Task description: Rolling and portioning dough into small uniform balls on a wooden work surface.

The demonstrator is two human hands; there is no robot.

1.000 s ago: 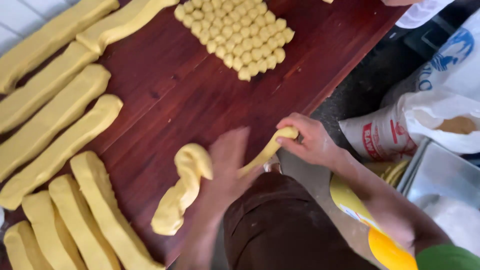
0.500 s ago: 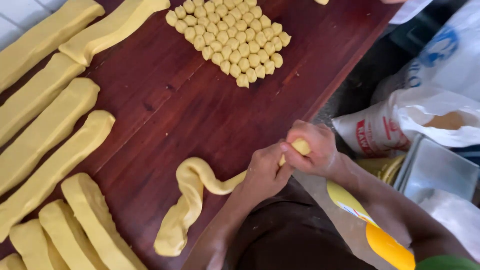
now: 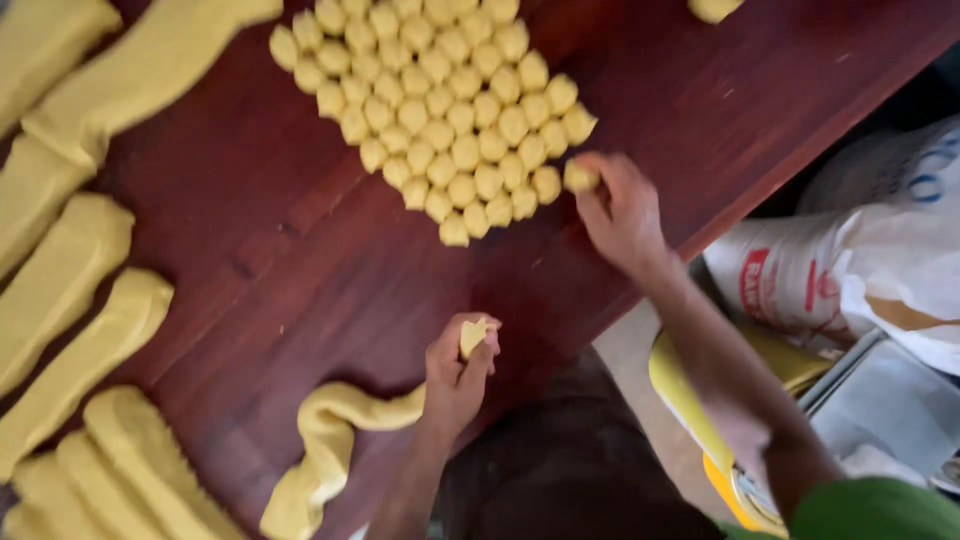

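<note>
A small, rounded lump of yellow dough (image 3: pixel 579 177) sits pinched in the fingertips of the right hand (image 3: pixel 622 212), right at the near edge of a tight cluster of similar yellow dough balls (image 3: pixel 440 110) laid in rows on the dark red-brown wooden table (image 3: pixel 300 270). The piece touches or nearly touches the outermost balls; I cannot tell which. The left hand (image 3: pixel 455 375) is well apart from the right, closed around the end of a long, curling yellow dough rope (image 3: pixel 330 450) that trails along the table's near edge. This looks like the placing step: one portion being set into the array. The next move would call for letting the lump go snug against its neighbours, then pinching another from the rope's end. Thick yellow dough logs (image 3: pixel 80 330) lie at the left.
</note>
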